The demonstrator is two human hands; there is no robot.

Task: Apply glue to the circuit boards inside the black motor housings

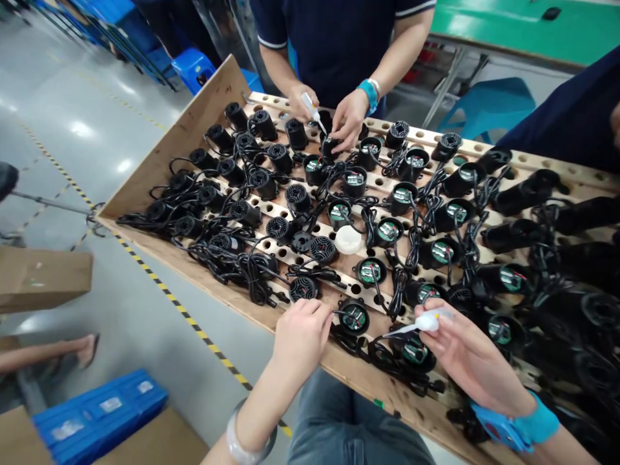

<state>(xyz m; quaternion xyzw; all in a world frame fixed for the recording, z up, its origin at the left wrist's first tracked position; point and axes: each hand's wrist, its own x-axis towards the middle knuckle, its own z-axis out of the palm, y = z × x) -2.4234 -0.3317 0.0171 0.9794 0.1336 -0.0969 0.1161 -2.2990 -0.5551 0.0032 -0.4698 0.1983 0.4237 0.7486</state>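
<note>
My left hand (301, 332) pinches thin wires at the left side of a black round unit with a green circuit board (354, 316), which sits at the near edge of a wooden rack (194, 129). My right hand (460, 352) grips a small white glue bottle (426, 321); its long thin nozzle points left toward that unit. Several more black units with green boards and black cables fill the rack's holes. A white round cap (348, 239) lies among them.
Across the rack a co-worker's hands (349, 119) hold another white applicator (310, 106) over a unit. Another person's dark sleeve (576, 116) is at the right. Cardboard box (43, 278) and blue crate (97, 413) stand on the floor to the left.
</note>
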